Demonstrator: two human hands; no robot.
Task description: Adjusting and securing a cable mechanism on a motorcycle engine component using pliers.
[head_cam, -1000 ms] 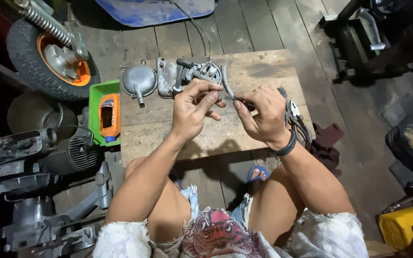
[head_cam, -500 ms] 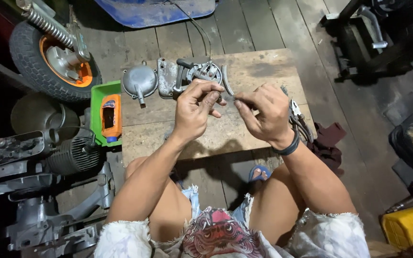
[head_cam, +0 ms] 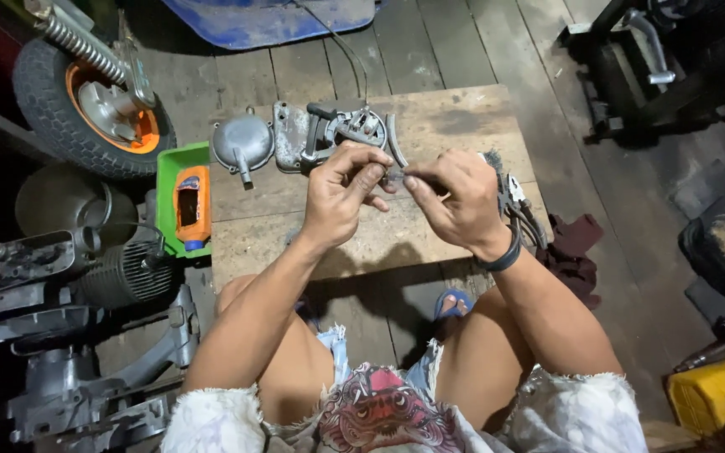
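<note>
Hardly anything has shifted since the earlier frames: your two hands have stayed paired above the wooden desk (head_cam: pixel 463 117), with only a slight regrip at the fingertips.

Your left hand (head_cam: pixel 341 195) is pinched shut on a small metal part (head_cam: pixel 389 176), thumb and forefinger together at its left end. Your right hand (head_cam: pixel 456 200) is closed on the same piece from the 3 o'clock side, fingertips meeting the left ones just above the desk's middle. What the piece is exactly cannot be told; it is thin, grey and mostly hidden by your fingers.

At 12 o'clock from your hands lies a grey engine cover (head_cam: pixel 295 134) with a cable running away from it, and a round metal cap (head_cam: pixel 241 143) sits at 10 o'clock. A green tray (head_cam: pixel 169 172) holding an orange bottle (head_cam: pixel 192 205) lies at 9 o'clock, off the desk's edge. Pliers (head_cam: pixel 513 193) rest just behind your right wrist.

You seem to be mid-way through fitting or working loose that small piece by hand, a fine fingertip step rather than a tool step. The next move likely calls for a steady pinch with the left while the right twists or pulls, kept over the desk so nothing drops between the floorboards.
</note>
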